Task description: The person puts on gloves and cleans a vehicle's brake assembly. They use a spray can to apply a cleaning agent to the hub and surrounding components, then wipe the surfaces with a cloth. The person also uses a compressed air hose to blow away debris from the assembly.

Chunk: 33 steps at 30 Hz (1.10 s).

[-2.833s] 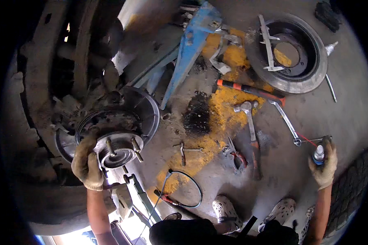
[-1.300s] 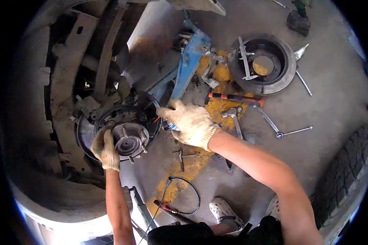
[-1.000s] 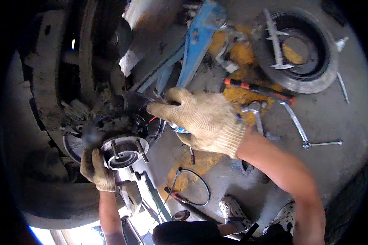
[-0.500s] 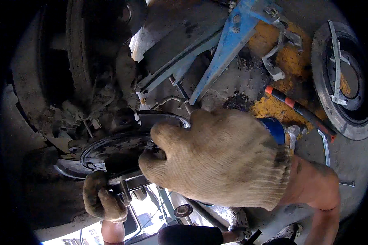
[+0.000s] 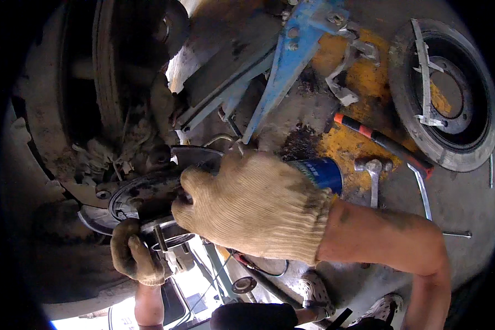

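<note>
My right hand (image 5: pixel 253 206), in a knit work glove, grips a blue spray can (image 5: pixel 319 173) whose nozzle end points at the wheel hub (image 5: pixel 168 236) on the left. The hand covers most of the hub and the can's nozzle. My left hand (image 5: pixel 135 258), also gloved, clasps the lower left edge of the hub flange, next to a protruding stud. The rusty backing plate (image 5: pixel 132 192) curves behind the hub.
A blue jack arm (image 5: pixel 283 66) lies at the upper middle. A brake disc (image 5: pixel 448 96) with a caliper gauge on it rests at the upper right. An orange-and-black handled tool (image 5: pixel 382 140) and a hammer (image 5: pixel 373 173) lie on the stained concrete floor.
My right hand took the spray can from the floor at the right and carried it across to the hub. My left hand slid down the hub's edge. The view moved closer.
</note>
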Motion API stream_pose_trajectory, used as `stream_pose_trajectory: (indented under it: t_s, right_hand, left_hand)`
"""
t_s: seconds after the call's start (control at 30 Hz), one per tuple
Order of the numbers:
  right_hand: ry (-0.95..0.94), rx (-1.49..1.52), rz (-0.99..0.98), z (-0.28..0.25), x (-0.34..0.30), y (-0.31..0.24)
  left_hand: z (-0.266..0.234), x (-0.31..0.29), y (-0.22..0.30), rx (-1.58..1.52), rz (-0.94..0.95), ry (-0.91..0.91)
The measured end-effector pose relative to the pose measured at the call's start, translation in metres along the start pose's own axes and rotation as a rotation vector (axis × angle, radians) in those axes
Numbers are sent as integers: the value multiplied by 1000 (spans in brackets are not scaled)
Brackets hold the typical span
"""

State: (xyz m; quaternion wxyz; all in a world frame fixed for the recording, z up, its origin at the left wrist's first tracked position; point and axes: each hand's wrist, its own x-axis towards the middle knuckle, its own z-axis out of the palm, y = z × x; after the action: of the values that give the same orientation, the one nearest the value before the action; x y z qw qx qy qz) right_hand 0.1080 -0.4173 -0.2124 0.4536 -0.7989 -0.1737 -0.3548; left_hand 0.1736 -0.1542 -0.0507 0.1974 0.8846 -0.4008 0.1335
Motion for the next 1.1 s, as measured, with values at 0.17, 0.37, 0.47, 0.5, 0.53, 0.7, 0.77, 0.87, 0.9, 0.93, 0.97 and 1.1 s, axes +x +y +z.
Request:
stream_pose_trajectory:
  t_s: [0.17, 0.37, 0.47, 0.5, 0.53, 0.7, 0.77, 0.87, 0.9, 0.93, 0.97, 1.1]
  right_hand:
    - [5, 11, 29, 7, 1, 1]
    - [39, -42, 42, -16, -7, -3]
    - [3, 12, 7, 15, 5, -4]
    - [5, -27, 14, 8, 4, -5]
    - [30, -60, 20, 2, 2, -7]
    - [57, -71, 36, -7, -2, -7]
    - [75, -67, 38, -7, -3, -6]
    - [85, -50, 36, -8, -3, -5]
    - [84, -42, 32, -8, -3, -6]
    - [73, -31, 30, -7, -3, -7]
    - [62, -19, 27, -7, -4, -7]
    - [-5, -15, 28, -15, -6, -8]
  left_hand:
    - [5, -4, 5, 5, -32, 40]
    - [18, 9, 14, -1, -50, 98]
    - [4, -7, 9, 87, -113, 86]
    - [7, -3, 10, 69, -93, 81]
    - [10, 2, 10, 53, -75, 77]
    - [13, 6, 14, 62, -66, 59]
    - [14, 5, 13, 79, -57, 62]
    - [15, 3, 14, 49, -104, 103]
    - [13, 2, 14, 75, -92, 95]
    - [11, 2, 13, 100, -80, 87]
    - [10, 2, 14, 125, -68, 78]
    - [15, 7, 16, 104, -80, 95]
